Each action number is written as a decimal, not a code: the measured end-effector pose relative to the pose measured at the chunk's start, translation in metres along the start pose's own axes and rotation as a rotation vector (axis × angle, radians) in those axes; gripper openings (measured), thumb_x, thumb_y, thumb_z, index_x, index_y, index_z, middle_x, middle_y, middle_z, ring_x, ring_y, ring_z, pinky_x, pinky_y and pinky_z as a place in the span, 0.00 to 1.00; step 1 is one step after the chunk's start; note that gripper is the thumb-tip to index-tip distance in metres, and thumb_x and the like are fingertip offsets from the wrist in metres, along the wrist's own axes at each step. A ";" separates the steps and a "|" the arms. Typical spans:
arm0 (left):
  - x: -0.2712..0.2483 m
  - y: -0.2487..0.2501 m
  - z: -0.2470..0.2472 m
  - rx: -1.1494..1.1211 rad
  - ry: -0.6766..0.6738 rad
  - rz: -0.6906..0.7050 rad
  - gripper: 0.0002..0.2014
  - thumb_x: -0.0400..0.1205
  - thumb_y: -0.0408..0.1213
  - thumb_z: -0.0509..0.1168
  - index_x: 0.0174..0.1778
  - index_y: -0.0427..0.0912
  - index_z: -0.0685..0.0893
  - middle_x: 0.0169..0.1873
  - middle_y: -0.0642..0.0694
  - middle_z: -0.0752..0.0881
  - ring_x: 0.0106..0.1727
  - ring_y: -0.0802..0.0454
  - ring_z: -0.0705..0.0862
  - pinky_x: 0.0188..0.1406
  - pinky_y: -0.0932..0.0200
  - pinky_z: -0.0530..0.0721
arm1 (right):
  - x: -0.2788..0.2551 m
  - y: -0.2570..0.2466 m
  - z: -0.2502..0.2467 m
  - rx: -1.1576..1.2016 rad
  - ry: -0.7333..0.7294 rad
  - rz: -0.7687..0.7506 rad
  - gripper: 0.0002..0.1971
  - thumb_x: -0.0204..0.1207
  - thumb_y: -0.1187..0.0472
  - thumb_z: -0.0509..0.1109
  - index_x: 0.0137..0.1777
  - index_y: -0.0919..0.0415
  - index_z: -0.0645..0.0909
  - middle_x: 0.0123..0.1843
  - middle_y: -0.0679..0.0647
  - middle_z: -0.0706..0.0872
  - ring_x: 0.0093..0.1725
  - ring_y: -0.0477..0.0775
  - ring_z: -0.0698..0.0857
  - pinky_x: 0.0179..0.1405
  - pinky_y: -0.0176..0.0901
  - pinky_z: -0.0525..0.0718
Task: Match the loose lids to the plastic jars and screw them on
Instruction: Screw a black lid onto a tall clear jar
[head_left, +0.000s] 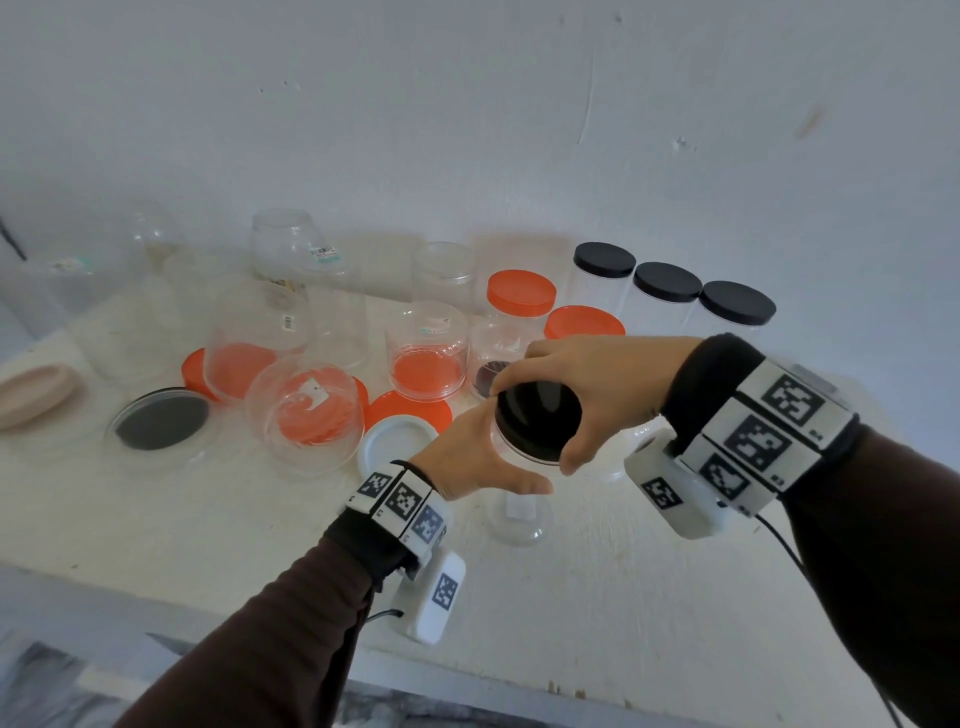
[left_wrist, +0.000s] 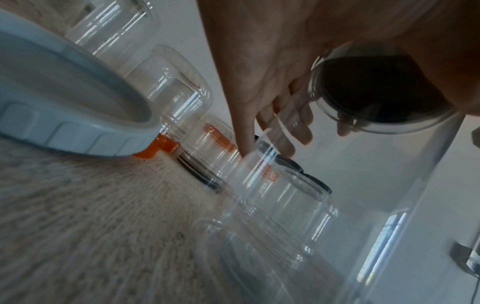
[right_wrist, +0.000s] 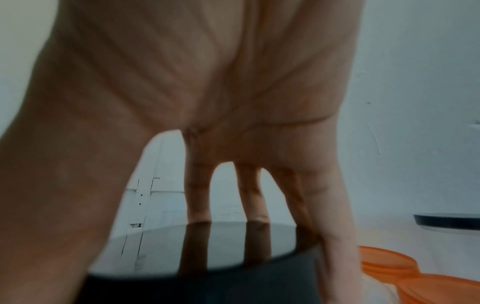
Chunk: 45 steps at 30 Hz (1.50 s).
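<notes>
Right hand (head_left: 587, 384) grips black lid (head_left: 537, 422) on clear jar (head_left: 519, 499); left hand (head_left: 467, 457) holds jar. Risk: lid tilted, thread crosses; jar slips, topples neighbours.

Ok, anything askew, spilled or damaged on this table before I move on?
Nothing spilled or visibly damaged. Oddities: several clear jars stand upside down over orange lids, and one round jar lies tipped. The right hand grips a black lid on the jar held by the left hand.
</notes>
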<state>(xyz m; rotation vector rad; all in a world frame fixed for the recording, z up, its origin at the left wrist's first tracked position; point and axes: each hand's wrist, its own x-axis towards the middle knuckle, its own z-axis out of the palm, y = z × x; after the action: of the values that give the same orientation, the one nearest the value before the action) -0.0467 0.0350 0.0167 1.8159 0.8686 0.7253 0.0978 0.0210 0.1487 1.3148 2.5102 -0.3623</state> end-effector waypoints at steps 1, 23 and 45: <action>0.000 0.000 0.000 -0.001 -0.002 -0.003 0.37 0.56 0.54 0.77 0.60 0.68 0.69 0.58 0.63 0.80 0.62 0.69 0.77 0.64 0.64 0.77 | 0.000 0.001 0.000 0.008 -0.010 -0.006 0.41 0.64 0.49 0.80 0.74 0.41 0.62 0.58 0.41 0.69 0.57 0.46 0.71 0.52 0.37 0.71; -0.006 -0.001 0.004 0.002 0.015 0.021 0.39 0.57 0.55 0.77 0.63 0.63 0.69 0.58 0.62 0.80 0.63 0.70 0.76 0.61 0.70 0.75 | -0.009 -0.011 0.001 0.019 -0.049 0.023 0.39 0.66 0.50 0.78 0.75 0.40 0.62 0.65 0.46 0.68 0.63 0.49 0.71 0.55 0.37 0.74; -0.008 -0.001 0.008 -0.032 0.020 0.015 0.42 0.57 0.55 0.76 0.67 0.62 0.66 0.59 0.67 0.78 0.61 0.73 0.76 0.60 0.72 0.75 | 0.000 -0.027 0.019 -0.111 0.256 0.242 0.33 0.72 0.31 0.61 0.67 0.54 0.73 0.36 0.44 0.71 0.40 0.46 0.75 0.30 0.30 0.68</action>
<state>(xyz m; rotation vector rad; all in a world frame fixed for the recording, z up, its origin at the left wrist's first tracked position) -0.0453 0.0252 0.0124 1.7906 0.8528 0.7639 0.0779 -0.0001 0.1337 1.6876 2.4843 -0.0017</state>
